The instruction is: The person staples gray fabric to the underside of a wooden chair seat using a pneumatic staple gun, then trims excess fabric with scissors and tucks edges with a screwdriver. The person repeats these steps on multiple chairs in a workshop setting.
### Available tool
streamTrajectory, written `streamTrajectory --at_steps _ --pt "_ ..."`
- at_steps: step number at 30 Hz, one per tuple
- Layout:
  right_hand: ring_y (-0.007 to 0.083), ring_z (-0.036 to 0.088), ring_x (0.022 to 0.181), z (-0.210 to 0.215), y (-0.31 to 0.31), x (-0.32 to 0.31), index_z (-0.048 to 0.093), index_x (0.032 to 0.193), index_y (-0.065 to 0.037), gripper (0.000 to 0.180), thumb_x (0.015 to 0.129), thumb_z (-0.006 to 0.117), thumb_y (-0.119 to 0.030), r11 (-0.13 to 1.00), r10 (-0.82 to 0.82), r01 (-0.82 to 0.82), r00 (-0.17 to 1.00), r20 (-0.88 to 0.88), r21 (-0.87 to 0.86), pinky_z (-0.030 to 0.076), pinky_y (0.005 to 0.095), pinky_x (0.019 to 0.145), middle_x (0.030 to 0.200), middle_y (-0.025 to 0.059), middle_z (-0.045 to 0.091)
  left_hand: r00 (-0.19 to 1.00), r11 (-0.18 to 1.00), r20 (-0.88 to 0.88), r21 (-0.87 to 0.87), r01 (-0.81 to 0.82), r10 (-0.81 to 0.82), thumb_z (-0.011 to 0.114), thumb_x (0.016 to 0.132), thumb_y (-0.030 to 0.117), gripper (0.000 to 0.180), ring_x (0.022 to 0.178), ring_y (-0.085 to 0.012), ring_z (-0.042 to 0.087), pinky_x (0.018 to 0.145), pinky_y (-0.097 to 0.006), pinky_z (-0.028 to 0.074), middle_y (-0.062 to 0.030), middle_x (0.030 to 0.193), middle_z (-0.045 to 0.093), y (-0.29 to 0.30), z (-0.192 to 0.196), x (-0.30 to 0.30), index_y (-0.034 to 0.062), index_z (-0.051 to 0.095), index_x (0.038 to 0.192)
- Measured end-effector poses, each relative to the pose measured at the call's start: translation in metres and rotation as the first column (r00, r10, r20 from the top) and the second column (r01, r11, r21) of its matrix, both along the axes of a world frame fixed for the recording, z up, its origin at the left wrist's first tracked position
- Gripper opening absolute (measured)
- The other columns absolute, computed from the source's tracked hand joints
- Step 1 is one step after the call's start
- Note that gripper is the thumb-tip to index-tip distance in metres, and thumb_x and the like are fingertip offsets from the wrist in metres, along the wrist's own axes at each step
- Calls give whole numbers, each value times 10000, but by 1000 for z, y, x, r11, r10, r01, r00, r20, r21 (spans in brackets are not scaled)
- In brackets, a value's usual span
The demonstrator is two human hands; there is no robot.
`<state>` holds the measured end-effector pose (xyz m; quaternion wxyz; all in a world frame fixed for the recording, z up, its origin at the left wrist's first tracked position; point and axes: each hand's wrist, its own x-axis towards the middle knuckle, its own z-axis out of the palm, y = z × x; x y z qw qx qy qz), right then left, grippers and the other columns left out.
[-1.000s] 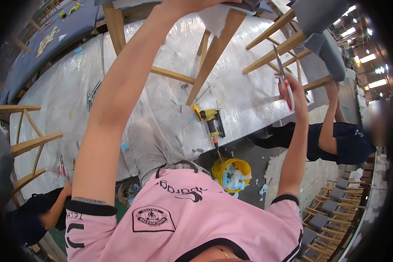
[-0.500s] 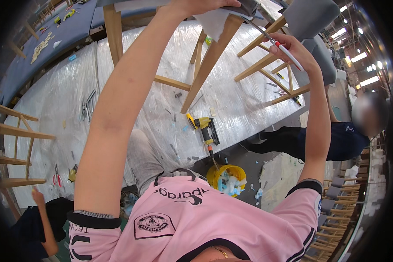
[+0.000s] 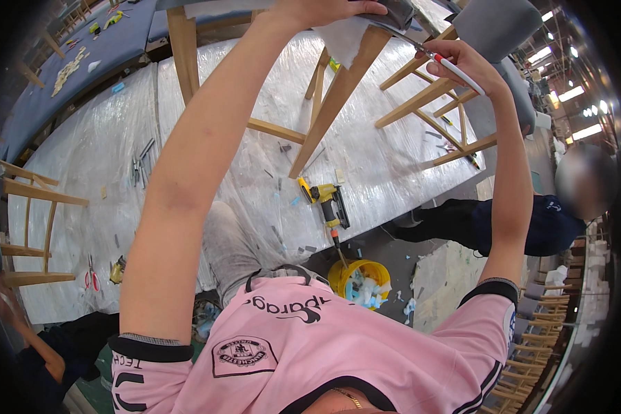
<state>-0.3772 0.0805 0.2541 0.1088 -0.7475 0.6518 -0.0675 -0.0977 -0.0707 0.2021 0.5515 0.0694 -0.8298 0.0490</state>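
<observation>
At the top edge, my left hand (image 3: 317, 10) is at the underside of an upturned wooden chair's seat, its thumb pressed on grey fabric (image 3: 399, 14); its other fingers are mostly out of view. White lining cloth (image 3: 343, 40) hangs beside the chair leg (image 3: 341, 100). My right hand (image 3: 468, 63) is closed round scissors with red and white handles (image 3: 455, 70). Their blades point up-left to the edge of the grey fabric, close to my left thumb. How far the blades are apart cannot be made out.
A yellow-and-black staple gun (image 3: 326, 201) lies on the plastic-covered table (image 3: 221, 165). Below it stands a yellow bucket (image 3: 381, 269) of scraps. More upturned chairs are at right (image 3: 421, 103) and left (image 3: 41, 200). Red-handled scissors (image 3: 92, 277) lie at left. Co-workers are on both sides.
My right hand and the scissors have shifted slightly, the blades now nearer the fabric. My left hand has barely moved. The co-worker's arm at lower left has moved left and down.
</observation>
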Motion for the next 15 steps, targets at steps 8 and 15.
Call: streamTrajectory --at_steps 8,15 --pt "22 476 633 -9 14 4 721 1262 -50 514 891 820 -392 998 47 -44 995 85 -33 334 230 487 808 -35 586 1000 1000 6 3 21 -21 824 809 361 253 1269 -305 514 1101 -496 298 -91 1311 645 3 0 0 148 697 862" --pt "125 700 901 -133 42 70 644 1342 -20 513 858 814 -32 757 298 314 615 730 -573 548 206 711 1085 44 731 1000 1000 10 -10 11 -11 830 796 357 248 1269 -310 506 1092 -501 300 -62 1315 642 16 -9 9 155 701 858"
